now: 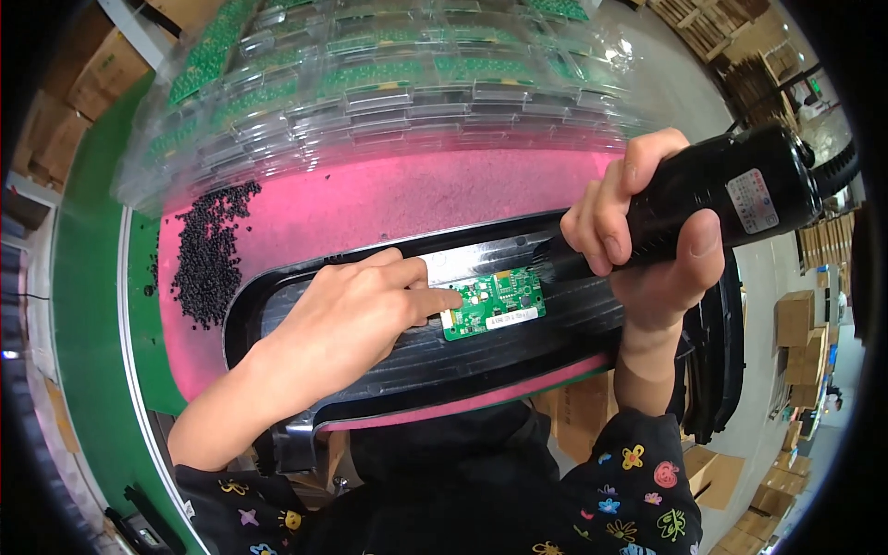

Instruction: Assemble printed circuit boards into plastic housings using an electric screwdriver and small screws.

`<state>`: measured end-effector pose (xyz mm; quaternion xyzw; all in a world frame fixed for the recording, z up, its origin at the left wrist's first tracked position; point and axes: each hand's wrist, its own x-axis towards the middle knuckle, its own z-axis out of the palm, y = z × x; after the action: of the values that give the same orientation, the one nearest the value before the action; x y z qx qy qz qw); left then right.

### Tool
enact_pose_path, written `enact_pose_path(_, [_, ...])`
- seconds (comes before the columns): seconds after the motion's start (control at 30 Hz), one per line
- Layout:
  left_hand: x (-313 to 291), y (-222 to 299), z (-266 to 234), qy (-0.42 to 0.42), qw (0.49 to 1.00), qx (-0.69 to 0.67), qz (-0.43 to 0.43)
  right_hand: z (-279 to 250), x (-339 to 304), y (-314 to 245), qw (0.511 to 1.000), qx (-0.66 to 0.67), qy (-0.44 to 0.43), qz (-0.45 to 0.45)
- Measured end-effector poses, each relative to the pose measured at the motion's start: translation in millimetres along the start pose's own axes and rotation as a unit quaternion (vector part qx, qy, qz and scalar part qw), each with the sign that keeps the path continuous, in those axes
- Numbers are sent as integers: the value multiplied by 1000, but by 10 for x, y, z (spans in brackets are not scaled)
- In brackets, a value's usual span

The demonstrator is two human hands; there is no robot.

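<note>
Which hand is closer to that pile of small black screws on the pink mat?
Left. The left hand lies just right of the black screws, pressing the green circuit board. The right hand is far to the right, gripping the black electric screwdriver.

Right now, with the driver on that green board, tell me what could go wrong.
1. The left hand steadies the green circuit board with fingertips only; driver torque might twist it out of place.
2. Those fingertips lie close to the tip of the black electric screwdriver, so a slip could catch them.
3. The loose black screws are piled on the pink mat near the black housing and could roll under it.
</note>
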<state>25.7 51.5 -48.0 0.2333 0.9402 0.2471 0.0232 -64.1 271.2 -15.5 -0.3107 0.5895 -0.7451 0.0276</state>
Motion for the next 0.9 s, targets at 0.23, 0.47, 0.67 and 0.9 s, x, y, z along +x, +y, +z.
enact_pose_path(0.23, [-12, 20, -24, -3, 1000, 9, 1, -8, -16, 46, 1000, 15, -24, 8])
enact_pose_path(0.47, [-20, -12, 10, 10, 1000, -7, 20, 23, -45, -10, 999, -14, -29, 8])
enact_pose_path(0.67, [24, 41, -17, 98, 982, -140, 80, 214, -110, -282, 963, 248, -65, -83])
enact_pose_path(0.9, [8, 64, -84, 189, 940, -257, 122, 392, -121, -398, 957, 253, -45, -133])
